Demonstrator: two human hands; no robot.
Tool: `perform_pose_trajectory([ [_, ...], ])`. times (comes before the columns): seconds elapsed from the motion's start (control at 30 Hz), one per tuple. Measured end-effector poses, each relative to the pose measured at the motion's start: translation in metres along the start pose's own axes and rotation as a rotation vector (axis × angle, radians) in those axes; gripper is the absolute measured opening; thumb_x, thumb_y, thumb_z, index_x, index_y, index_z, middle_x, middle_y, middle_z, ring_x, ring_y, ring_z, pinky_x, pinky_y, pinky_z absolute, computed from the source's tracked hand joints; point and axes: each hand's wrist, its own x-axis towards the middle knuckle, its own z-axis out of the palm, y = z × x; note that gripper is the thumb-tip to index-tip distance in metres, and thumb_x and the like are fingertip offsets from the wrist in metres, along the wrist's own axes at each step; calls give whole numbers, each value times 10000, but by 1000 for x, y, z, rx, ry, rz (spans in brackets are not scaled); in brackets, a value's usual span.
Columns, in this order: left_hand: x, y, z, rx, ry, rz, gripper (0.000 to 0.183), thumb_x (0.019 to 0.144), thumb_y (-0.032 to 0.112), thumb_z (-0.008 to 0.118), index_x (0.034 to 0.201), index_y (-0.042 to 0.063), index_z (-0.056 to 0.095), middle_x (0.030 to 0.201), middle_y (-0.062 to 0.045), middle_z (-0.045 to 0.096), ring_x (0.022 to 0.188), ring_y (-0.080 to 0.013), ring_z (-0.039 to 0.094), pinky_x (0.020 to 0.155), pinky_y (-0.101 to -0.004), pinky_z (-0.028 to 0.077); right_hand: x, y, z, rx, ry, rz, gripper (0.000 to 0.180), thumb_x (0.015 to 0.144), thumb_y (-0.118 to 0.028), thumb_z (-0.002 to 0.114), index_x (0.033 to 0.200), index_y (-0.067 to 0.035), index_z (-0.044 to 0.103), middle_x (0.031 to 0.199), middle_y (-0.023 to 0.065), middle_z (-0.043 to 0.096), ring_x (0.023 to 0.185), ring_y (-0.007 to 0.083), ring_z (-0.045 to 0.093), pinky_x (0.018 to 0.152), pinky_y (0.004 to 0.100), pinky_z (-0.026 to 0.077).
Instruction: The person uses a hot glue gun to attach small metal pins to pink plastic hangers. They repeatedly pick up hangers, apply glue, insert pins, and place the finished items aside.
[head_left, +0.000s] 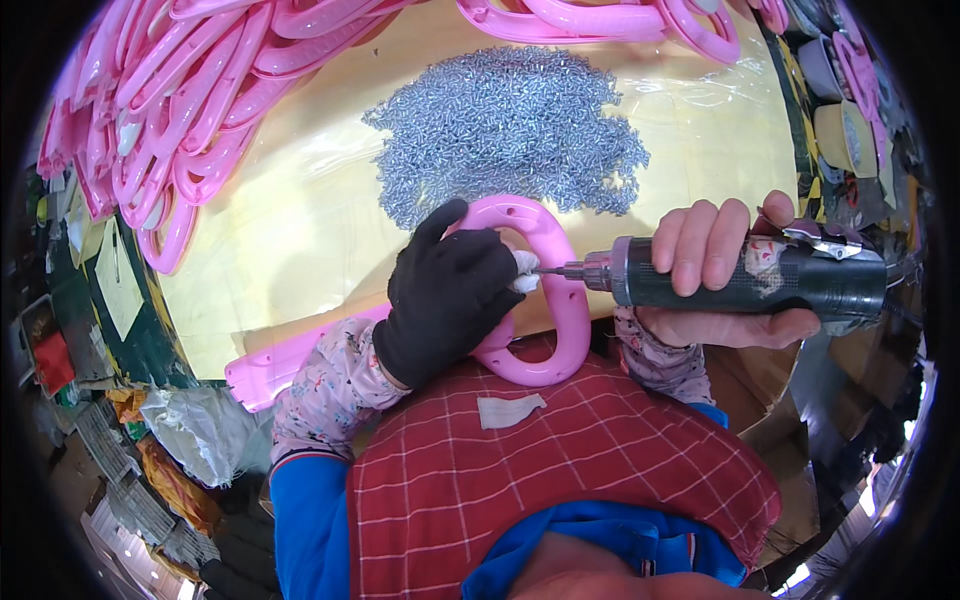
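My left hand (454, 296), in a black glove with white wrapping on its fingertips, holds a pink plastic part with a looped handle (570, 322). The part's straight end reaches to the lower left, under my sleeve. My bare right hand (705, 255) grips a dark electric screwdriver (810, 281) lying level. Its thin bit (551, 270) points left and crosses over the loop to my wrapped left fingertips. Whether a screw sits at the bit's tip, I cannot tell. Just beyond the loop, a large heap of small metal screws (510, 135) is spread on the table.
Pink plastic parts (202, 82) are piled at the back left, and more pink handles (600, 19) lie at the back. Yellowish sheeting (712, 150) covers the table. A yellow container (844, 139) stands at the right edge. A white plastic bag (199, 431) is at the lower left.
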Motion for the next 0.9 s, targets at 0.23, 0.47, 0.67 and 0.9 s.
perform_pose_trajectory([
  [0.23, -6, 1, -1, 161, -37, 19, 301, 782, 116, 791, 1078, 149, 743, 901, -33, 708, 874, -222, 693, 1081, -540, 433, -6, 0, 6, -55, -194, -55, 898, 883, -671, 666, 1480, -51, 407, 847, 79, 600, 698, 213, 605, 660, 371, 510],
  [0.47, -6, 6, -4, 214, -60, 40, 337, 762, 119, 792, 1094, 154, 743, 923, -31, 706, 942, -214, 692, 1114, -550, 392, -11, -1, 6, -85, -300, -75, 906, 873, -675, 679, 1468, -57, 387, 882, 90, 620, 735, 224, 635, 686, 374, 537],
  [0.67, -6, 8, -1, 266, -53, 12, 291, 711, 139, 826, 985, 128, 727, 971, -78, 662, 1010, -301, 651, 1084, -559, 394, -18, 5, 0, -96, -367, -98, 893, 859, -686, 688, 1426, -64, 390, 893, 91, 631, 742, 224, 648, 688, 370, 546],
  [0.9, -40, -6, 0, 108, 115, -159, 272, 682, 161, 861, 872, 38, 711, 930, -128, 615, 915, -343, 612, 793, -423, 507, -21, 3, 5, -149, -334, -70, 898, 850, -697, 687, 1417, -69, 386, 895, 88, 641, 724, 222, 645, 666, 360, 545],
])
